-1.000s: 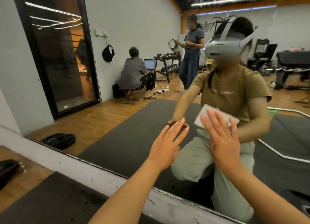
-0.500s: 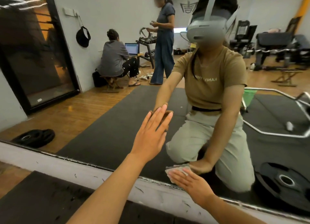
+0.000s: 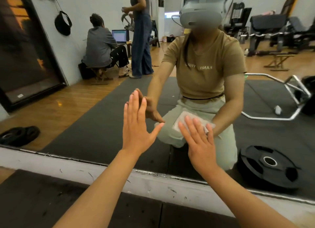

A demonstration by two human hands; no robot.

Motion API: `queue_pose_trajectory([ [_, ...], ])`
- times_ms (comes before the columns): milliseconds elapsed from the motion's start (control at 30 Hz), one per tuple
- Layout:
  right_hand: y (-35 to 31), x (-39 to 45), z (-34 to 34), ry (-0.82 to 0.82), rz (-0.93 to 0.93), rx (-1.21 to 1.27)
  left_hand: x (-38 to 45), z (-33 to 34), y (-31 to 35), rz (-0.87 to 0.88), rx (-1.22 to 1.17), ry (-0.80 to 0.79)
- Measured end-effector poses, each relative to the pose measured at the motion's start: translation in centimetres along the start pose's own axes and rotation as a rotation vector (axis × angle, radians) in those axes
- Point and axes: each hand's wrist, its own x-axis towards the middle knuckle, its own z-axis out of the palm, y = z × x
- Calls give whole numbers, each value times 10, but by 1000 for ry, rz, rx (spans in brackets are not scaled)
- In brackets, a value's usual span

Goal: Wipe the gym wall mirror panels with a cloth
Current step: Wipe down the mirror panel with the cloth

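The wall mirror panel (image 3: 95,118) fills most of the view and reflects me kneeling on a dark mat. My left hand (image 3: 137,125) lies flat against the glass with fingers straight and thumb spread, holding nothing. My right hand (image 3: 199,139) presses a folded white cloth (image 3: 184,118) flat against the mirror, low on the panel and just right of my left hand. Only the cloth's upper and left edges show past my fingers.
The mirror's scuffed white bottom ledge (image 3: 51,161) runs across below my hands, above a black floor mat (image 3: 42,202). In the reflection are a black weight plate (image 3: 269,166), a chrome bar (image 3: 272,117), gym machines, a seated person with a laptop and a standing person.
My right hand slid the cloth down from chest height to the mirror's bottom edge, then back up to the mid-low glass. My left hand stayed flat on the mirror.
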Motion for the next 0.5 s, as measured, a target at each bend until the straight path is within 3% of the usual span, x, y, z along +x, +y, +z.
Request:
queue_pose_trajectory([
  [67,-1,-46,20,-125,-136,-57,0,2,3,-11,-1,8],
  [167,7,-129,34,-535,-514,-123,0,1,4,-27,-3,3],
  [233,19,-154,36,-700,-583,-141,-1,0,4,-32,3,0],
  [333,29,-148,29,-654,-553,-124,-1,0,6,-43,6,-8],
  [500,64,-78,-13,-209,-180,50,-2,0,9,-71,-15,-30],
])
